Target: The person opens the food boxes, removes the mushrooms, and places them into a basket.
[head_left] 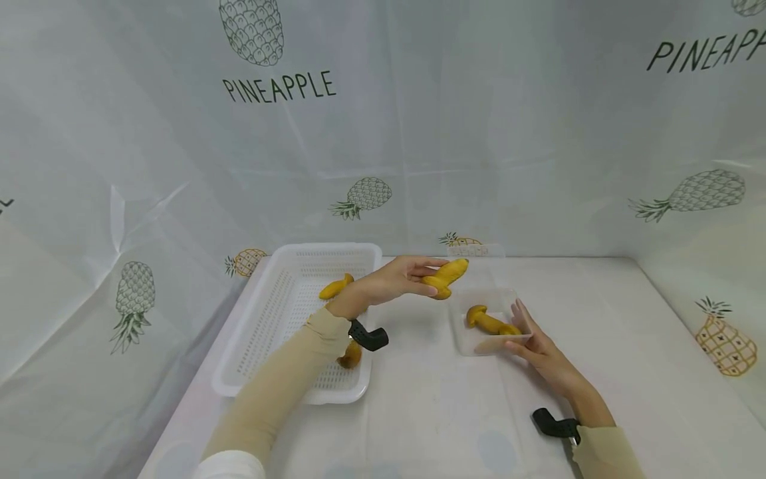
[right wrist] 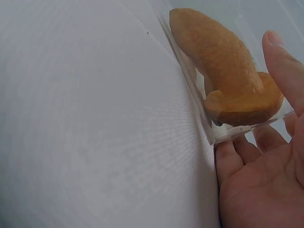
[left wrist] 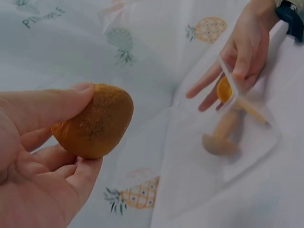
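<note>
My left hand point(head_left: 397, 276) pinches a yellow-brown mushroom point(head_left: 449, 274) between thumb and fingertips, in the air between the white basket and a clear plastic box point(head_left: 459, 340). In the left wrist view the rounded, dark-speckled end of this mushroom point(left wrist: 102, 121) faces me. Thick-stemmed mushrooms point(head_left: 491, 324) lie inside the box. My right hand point(head_left: 547, 356) is at the box's near right corner. Its fingers lie fairly straight along the outside. In the right wrist view the thumb point(right wrist: 285, 71) extends beside the wall, close to a mushroom point(right wrist: 221, 57) seen through the plastic.
At the left stands a white perforated basket point(head_left: 239, 359) with a mushroom point(head_left: 336, 286) near its far right side and another point(head_left: 350, 356) near the front, partly behind my left arm. A clear flap point(head_left: 475, 251) rises behind the box. Pineapple-printed sheeting point(head_left: 509, 133) hangs behind the white-covered table point(head_left: 431, 412).
</note>
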Demonstrator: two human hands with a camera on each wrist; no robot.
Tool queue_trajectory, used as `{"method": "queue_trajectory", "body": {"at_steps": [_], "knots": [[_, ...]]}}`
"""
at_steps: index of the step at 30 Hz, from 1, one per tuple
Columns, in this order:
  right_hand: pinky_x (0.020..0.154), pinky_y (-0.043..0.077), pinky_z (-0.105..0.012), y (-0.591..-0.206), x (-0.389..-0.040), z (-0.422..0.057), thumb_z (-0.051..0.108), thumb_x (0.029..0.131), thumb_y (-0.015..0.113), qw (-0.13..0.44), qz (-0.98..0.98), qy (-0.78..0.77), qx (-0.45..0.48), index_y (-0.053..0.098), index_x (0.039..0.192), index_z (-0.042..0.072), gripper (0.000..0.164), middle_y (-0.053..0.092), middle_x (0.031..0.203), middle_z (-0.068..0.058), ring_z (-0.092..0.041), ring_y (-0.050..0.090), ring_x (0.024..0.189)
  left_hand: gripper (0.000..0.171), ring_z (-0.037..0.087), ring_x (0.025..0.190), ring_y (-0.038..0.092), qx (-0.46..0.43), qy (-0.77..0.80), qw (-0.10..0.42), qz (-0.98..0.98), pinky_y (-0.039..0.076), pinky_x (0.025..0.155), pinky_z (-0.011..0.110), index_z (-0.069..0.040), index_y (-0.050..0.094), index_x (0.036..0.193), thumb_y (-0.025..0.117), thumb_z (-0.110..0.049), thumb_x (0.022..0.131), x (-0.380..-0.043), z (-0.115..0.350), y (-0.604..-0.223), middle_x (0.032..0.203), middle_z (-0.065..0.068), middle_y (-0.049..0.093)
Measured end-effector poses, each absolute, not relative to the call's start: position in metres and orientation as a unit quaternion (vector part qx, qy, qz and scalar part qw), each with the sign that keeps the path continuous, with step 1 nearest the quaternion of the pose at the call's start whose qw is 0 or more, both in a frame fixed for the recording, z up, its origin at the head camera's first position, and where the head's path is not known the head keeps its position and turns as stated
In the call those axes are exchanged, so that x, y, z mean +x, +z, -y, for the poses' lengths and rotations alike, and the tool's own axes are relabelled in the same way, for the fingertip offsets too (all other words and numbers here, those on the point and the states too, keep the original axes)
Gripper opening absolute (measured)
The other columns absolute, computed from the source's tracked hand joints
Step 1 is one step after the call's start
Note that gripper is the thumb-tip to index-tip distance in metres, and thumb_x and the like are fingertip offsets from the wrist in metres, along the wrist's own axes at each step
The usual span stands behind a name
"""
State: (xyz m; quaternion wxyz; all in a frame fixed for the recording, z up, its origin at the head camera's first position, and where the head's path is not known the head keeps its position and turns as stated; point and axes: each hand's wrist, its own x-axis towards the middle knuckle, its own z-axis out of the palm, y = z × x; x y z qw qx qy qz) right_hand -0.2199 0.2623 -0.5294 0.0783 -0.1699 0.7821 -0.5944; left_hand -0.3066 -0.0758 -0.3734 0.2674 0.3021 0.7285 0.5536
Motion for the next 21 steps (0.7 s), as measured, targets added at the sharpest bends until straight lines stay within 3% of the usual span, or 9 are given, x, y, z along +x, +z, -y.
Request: {"method": "queue_trajectory", "body": {"at_steps": [9, 13, 14, 17, 20, 21], "knots": [[0.093, 0.03, -0.005, -0.53, -0.221, -0.261, 0.008, 0.102, 0.058, 0.079, -0.776, -0.601, -0.174, -0.006, 0.161, 0.024, 0.089, -0.005, 0.165, -0.019, -0.05, -0.007, 0.145, 0.06, 0.022, 0.122, 0.059, 0.277, 0.561, 0.242, -0.741, 0.048, 0.101, 0.036, -0.01, 0.045, 0.151, 0.066, 0.0, 0.095, -0.309, 0.121, -0.372, 0.139, 0.013, 0.057], [0.093, 0.03, -0.004, -0.531, -0.221, -0.261, 0.008, 0.102, 0.058, 0.077, -0.779, -0.598, -0.173, -0.005, 0.161, 0.032, 0.089, -0.004, 0.165, -0.019, -0.051, -0.005, 0.145, 0.06, 0.022, 0.125, 0.056, 0.262, 0.558, 0.228, -0.753, 0.048, 0.099, 0.029, -0.013, 0.044, 0.151, 0.066, -0.004, 0.096, -0.311, 0.146, -0.373, 0.142, 0.011, 0.055], [0.093, 0.03, -0.004, -0.531, -0.221, -0.261, 0.008, 0.102, 0.058, 0.077, -0.779, -0.597, -0.173, -0.004, 0.16, 0.034, 0.089, -0.004, 0.165, -0.019, -0.051, -0.005, 0.145, 0.06, 0.022, 0.124, 0.057, 0.255, 0.557, 0.223, -0.758, 0.051, 0.09, 0.026, -0.014, 0.044, 0.151, 0.066, -0.005, 0.097, -0.311, 0.152, -0.373, 0.142, 0.01, 0.054], [0.093, 0.03, -0.004, -0.531, -0.221, -0.261, 0.008, 0.102, 0.058, 0.079, -0.777, -0.599, -0.173, -0.003, 0.16, 0.039, 0.089, -0.005, 0.165, -0.018, -0.05, -0.006, 0.145, 0.059, 0.023, 0.126, 0.054, 0.241, 0.565, 0.214, -0.76, 0.051, 0.086, 0.022, -0.014, 0.043, 0.152, 0.065, -0.005, 0.098, -0.311, 0.169, -0.373, 0.145, 0.011, 0.052], [0.093, 0.03, -0.005, -0.531, -0.221, -0.261, 0.007, 0.102, 0.057, 0.081, -0.775, -0.602, -0.174, -0.003, 0.159, 0.039, 0.089, -0.006, 0.165, -0.017, -0.05, -0.007, 0.145, 0.06, 0.026, 0.129, 0.051, 0.223, 0.576, 0.205, -0.759, 0.051, 0.091, 0.026, -0.012, 0.041, 0.153, 0.064, -0.004, 0.098, -0.31, 0.185, -0.374, 0.147, 0.013, 0.049], [0.093, 0.03, -0.005, -0.531, -0.221, -0.261, 0.007, 0.102, 0.057, 0.082, -0.774, -0.603, -0.175, -0.003, 0.159, 0.039, 0.089, -0.006, 0.165, -0.017, -0.05, -0.007, 0.145, 0.06, 0.027, 0.132, 0.048, 0.219, 0.581, 0.203, -0.757, 0.048, 0.1, 0.03, -0.01, 0.04, 0.153, 0.063, -0.003, 0.098, -0.309, 0.19, -0.374, 0.148, 0.014, 0.047]]}}
